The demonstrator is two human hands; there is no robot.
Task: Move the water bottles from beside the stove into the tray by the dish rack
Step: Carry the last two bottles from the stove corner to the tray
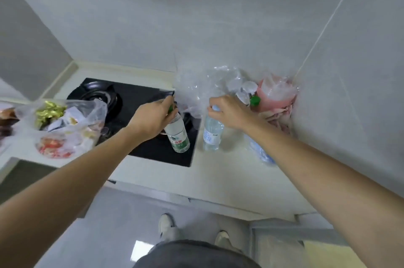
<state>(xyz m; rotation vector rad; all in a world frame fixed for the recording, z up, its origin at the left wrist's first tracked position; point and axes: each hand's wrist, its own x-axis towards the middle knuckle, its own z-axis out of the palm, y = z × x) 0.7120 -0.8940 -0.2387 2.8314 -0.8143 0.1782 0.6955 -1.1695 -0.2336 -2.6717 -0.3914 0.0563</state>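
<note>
Two water bottles stand upright by the black stove [140,101]. The left hand [153,116] clamps the green-capped bottle [177,134] at its neck, over the stove's right edge. The right hand [229,112] grips the blue-capped bottle [211,134] on the counter [218,171] just right.

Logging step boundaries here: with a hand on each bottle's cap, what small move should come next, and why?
Probably lift both straight up. The left hand grips the green-capped clear bottle on the black stove; the right hand grips the blue-capped clear bottle on the counter. No tray is in view.
</note>
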